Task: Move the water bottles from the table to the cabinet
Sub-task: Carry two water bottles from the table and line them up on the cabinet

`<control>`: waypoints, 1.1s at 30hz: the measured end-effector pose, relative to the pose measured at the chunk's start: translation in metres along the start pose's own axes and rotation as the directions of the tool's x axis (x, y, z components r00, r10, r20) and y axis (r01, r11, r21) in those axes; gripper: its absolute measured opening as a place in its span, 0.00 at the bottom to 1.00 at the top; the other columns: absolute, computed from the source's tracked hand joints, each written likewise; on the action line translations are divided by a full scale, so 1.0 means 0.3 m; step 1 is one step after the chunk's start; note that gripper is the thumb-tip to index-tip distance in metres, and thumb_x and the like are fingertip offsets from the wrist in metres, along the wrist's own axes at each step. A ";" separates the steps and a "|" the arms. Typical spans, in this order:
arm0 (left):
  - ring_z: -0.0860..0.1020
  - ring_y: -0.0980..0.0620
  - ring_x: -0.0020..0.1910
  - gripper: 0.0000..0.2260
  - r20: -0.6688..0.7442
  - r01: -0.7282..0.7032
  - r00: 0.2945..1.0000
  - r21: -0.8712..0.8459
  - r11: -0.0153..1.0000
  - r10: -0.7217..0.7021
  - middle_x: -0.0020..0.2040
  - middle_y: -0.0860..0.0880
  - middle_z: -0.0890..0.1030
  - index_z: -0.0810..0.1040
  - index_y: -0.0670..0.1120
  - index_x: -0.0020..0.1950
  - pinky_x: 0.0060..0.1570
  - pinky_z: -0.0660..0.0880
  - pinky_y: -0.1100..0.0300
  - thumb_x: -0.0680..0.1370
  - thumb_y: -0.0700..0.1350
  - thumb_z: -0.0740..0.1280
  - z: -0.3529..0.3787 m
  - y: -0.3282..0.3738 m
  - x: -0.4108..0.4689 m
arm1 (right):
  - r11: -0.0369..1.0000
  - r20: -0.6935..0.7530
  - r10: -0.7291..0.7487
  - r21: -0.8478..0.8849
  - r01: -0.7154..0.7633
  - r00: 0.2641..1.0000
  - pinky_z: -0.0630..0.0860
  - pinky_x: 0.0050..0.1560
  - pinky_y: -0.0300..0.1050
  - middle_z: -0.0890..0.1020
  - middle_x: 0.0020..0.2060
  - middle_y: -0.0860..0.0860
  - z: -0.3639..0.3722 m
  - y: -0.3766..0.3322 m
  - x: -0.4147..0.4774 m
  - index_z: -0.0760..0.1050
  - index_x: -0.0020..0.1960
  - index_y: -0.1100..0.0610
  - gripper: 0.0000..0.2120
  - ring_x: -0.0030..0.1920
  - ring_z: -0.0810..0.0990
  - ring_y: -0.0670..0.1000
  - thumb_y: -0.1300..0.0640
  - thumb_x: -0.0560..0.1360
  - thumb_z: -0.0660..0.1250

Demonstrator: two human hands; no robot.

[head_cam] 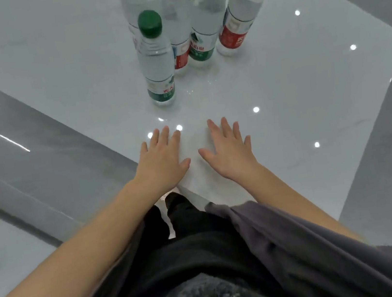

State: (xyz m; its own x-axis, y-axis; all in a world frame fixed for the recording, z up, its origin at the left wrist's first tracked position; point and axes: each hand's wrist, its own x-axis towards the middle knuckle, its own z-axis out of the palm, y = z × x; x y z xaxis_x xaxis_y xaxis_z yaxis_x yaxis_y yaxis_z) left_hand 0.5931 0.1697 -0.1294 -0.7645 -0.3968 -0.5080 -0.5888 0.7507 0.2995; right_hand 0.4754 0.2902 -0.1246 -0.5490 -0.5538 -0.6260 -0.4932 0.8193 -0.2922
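The left hand (163, 163) lies flat, palm down, fingers straight and slightly spread, holding nothing. The right hand (229, 154) lies the same way just beside it, the thumbs apart. Both rest on the glossy white table (307, 86) near its front corner. Beyond the fingertips 4 clear plastic water bottles stand upright in a cluster: the green-capped bottle (158, 72) nearest, then the red-capped bottle (179, 36), the second green-capped bottle (205, 27) and the second red-capped bottle (239, 17). 1 larger clear bottle (136, 2) stands behind them.

Single view, head-worn, wide-angle. It looks steeply down and forward over the near corner of the table (294, 82). Close range: the table fills most of the frame, its far part cut off by the upper edge.
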 end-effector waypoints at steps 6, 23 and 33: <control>0.63 0.46 0.72 0.42 -0.179 0.030 0.979 -0.336 0.942 -0.095 0.76 0.45 0.59 0.52 0.44 0.78 0.65 0.67 0.50 0.73 0.55 0.72 -0.127 -0.172 0.156 | 0.973 -0.072 0.102 0.217 -0.084 0.992 0.46 0.76 0.61 0.46 0.81 0.53 -0.062 -0.119 0.131 0.45 0.81 0.49 0.37 0.80 0.43 0.56 0.45 0.80 0.61; 0.77 0.55 0.55 0.30 -0.127 -0.359 0.929 -0.546 0.757 0.349 0.59 0.56 0.77 0.69 0.54 0.66 0.51 0.74 0.57 0.67 0.55 0.75 -0.356 -0.355 0.466 | 0.559 -0.320 0.563 0.827 -0.065 0.762 0.69 0.69 0.45 0.72 0.71 0.50 -0.042 -0.403 0.326 0.64 0.74 0.54 0.31 0.70 0.71 0.48 0.59 0.75 0.72; 0.76 0.56 0.51 0.28 -0.136 -0.398 0.914 -0.490 0.775 0.383 0.55 0.58 0.77 0.71 0.52 0.63 0.46 0.70 0.60 0.66 0.54 0.76 -0.403 -0.531 0.502 | 0.335 -0.338 0.748 0.935 0.115 0.571 0.71 0.40 0.22 0.79 0.47 0.37 -0.104 -0.519 0.569 0.68 0.56 0.48 0.29 0.44 0.78 0.31 0.52 0.63 0.81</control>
State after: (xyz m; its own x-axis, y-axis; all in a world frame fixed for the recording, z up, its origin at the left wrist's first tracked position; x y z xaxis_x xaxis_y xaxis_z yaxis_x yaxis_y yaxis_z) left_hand 0.5400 -0.0735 -0.1561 -0.9597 -0.1470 -0.2395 -0.2809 0.4810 0.8305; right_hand 0.4374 0.0635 -0.1636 -0.9105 0.2471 -0.3317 0.4030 0.3493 -0.8459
